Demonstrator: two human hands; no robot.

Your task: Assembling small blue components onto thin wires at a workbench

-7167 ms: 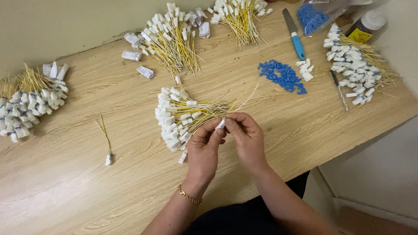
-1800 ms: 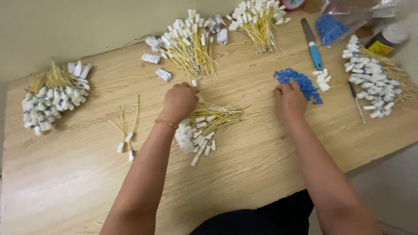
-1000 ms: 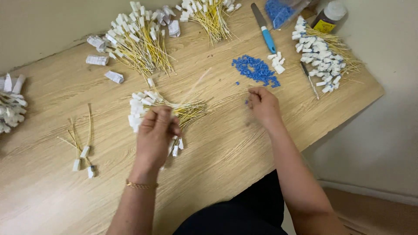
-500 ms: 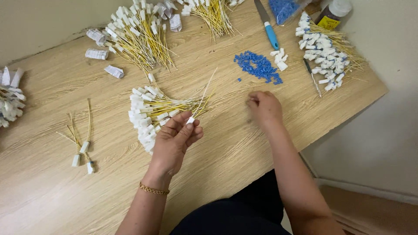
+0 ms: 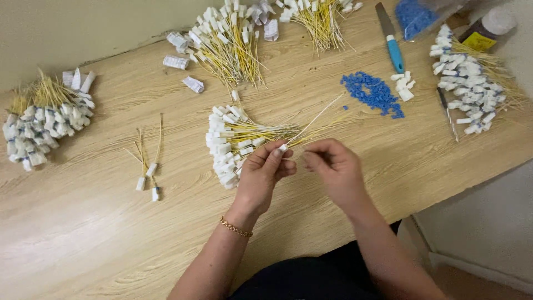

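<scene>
1. Pinching a white-capped yellow wire (image 5: 284,148) at its cap, the left hand (image 5: 264,175) has its fingers closed on it.
2. The wire's long axis runs up-right, away over the wooden table (image 5: 100,244).
3. The right hand (image 5: 333,166), just beside the cap, has its fingertips curled together; what they grip, I cannot tell.

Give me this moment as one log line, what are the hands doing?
left hand: pinches white-tipped yellow wire | right hand: fingertips near that tip, contents unclear | beside: wire bundle, blue beads | surface: wooden table
</scene>
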